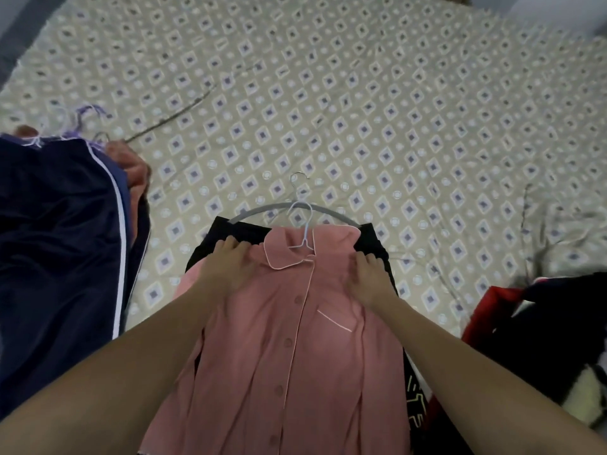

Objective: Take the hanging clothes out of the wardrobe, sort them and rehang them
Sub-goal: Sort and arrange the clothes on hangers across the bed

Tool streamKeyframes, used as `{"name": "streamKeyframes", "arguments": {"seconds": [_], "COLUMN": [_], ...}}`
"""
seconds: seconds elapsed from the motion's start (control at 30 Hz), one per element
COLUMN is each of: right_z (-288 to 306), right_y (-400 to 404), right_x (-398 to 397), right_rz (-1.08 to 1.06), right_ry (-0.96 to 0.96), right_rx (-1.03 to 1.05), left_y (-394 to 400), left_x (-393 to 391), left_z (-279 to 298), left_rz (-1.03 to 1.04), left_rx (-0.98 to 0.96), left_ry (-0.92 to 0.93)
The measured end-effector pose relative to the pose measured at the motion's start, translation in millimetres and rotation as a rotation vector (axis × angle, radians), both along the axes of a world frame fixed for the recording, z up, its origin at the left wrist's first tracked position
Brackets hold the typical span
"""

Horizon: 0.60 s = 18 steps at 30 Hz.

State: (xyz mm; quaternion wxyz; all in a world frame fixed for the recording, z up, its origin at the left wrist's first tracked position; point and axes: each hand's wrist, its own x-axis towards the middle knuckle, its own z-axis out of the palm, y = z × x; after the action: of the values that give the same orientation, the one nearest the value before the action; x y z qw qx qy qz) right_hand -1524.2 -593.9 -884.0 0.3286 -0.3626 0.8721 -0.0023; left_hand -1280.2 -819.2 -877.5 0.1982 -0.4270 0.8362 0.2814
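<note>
A pink button-up shirt (289, 339) on a thin pale hanger (303, 224) lies flat on the bed, close in front of me. Under it lies a black garment (374, 244) on a grey hanger (262, 210), showing at both shoulders. My left hand (230, 261) is on the shirt's left shoulder, its fingertips curled over the shoulder edge. On the right shoulder my right hand (369, 274) grips the same way. Both forearms reach in from the bottom of the view.
A patterned beige bedspread (328, 93) covers the bed. A pile of navy clothes with white piping (59, 224) lies at the left, with purple hangers (85, 116) at its top. Red and black clothes (542, 323) are heaped at the right edge.
</note>
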Motion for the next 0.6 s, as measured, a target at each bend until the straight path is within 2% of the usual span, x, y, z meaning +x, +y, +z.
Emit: {"name": "streamKeyframes", "arguments": {"seconds": [0.17, 0.33, 0.47, 0.6], "right_z": [-11, 1, 48, 115], "right_y": [-10, -3, 25, 77], "right_x": [6, 8, 18, 39], "right_rz": [-0.071, -0.152, -0.153, -0.142], "right_ry": [-0.021, -0.161, -0.251, -0.291], "right_rx": [-0.015, -0.190, -0.361, -0.468], "left_y": [7, 15, 40, 86], "left_x": [-4, 4, 24, 32], "left_z": [-12, -2, 38, 108], "left_rz": [-0.040, -0.064, -0.022, -0.046], "left_rx": [-0.066, -0.088, -0.145, -0.201], "left_ry": [0.059, 0.088, 0.173, 0.200]}}
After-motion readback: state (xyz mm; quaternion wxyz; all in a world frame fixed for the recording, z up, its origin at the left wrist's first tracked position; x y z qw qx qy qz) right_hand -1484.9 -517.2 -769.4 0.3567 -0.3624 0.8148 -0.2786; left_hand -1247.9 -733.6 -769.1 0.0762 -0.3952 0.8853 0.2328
